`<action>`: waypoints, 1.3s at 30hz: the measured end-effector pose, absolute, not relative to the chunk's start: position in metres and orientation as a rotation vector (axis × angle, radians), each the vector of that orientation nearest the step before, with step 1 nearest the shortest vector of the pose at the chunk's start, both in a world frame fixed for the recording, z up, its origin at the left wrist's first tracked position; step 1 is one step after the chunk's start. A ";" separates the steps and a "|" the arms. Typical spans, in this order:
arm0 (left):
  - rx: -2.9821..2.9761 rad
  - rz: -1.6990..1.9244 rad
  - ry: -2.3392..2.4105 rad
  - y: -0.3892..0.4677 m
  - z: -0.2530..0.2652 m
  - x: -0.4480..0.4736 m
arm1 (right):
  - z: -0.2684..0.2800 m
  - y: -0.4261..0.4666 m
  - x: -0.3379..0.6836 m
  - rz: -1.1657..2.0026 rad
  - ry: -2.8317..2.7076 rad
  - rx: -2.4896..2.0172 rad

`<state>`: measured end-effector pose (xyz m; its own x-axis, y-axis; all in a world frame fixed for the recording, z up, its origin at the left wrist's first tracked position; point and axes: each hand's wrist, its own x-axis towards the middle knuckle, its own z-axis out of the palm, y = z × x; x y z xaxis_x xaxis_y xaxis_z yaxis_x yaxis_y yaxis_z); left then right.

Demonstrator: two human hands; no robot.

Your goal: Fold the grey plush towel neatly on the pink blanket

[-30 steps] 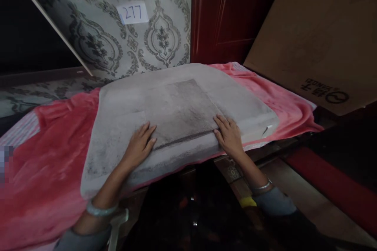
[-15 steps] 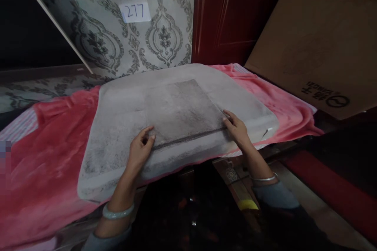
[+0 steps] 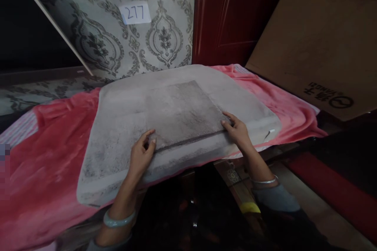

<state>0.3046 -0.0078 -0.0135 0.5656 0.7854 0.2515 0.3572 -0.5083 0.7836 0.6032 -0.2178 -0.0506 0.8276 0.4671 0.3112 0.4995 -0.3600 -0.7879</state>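
A grey plush cloth point(image 3: 179, 113), folded into a rectangle, lies flat on a larger light grey plush cloth point(image 3: 118, 98). At its near left corner is my left hand point(image 3: 141, 153), index finger and thumb apart with a gap between them, the tips at the cloth's edge. My right hand point(image 3: 238, 130) rests against the near right corner, thumb and index finger slightly spread along that side. No cloth is bunched in either hand. The undersides of the fingers are hidden. A small white label point(image 3: 269, 133) shows on the larger cloth's right front.
Beneath lies a pink blanket point(image 3: 61, 137). Patterned wallpaper bears a paper marked 277 point(image 3: 135, 12). A dark red panel point(image 3: 226, 15) stands behind, a large cardboard box point(image 3: 321, 39) leans at right, and a dark screen point(image 3: 32, 27) is at left.
Both hands stay at the near corners of the folded cloth, with hardly any movement. The whole view has shifted very slightly.
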 end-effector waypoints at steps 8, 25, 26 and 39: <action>2.127 0.804 0.905 -0.008 -0.013 0.305 | -0.037 -0.217 0.589 0.405 -0.422 -1.425; 2.047 0.781 0.896 -0.010 -0.011 0.306 | -0.013 -0.194 0.539 1.049 -0.015 -1.009; 2.043 0.788 0.893 -0.010 -0.011 0.306 | -0.012 -0.192 0.536 1.067 -0.026 -1.013; 1.955 0.798 0.866 -0.010 -0.008 0.307 | 0.005 -0.164 0.500 0.994 0.019 -1.084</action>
<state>0.3072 -0.0097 -0.0084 0.5603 0.8019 0.2075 0.2721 -0.4148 0.8683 0.5004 -0.1642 0.0053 0.5886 0.6639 -0.4614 -0.6811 0.0997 -0.7254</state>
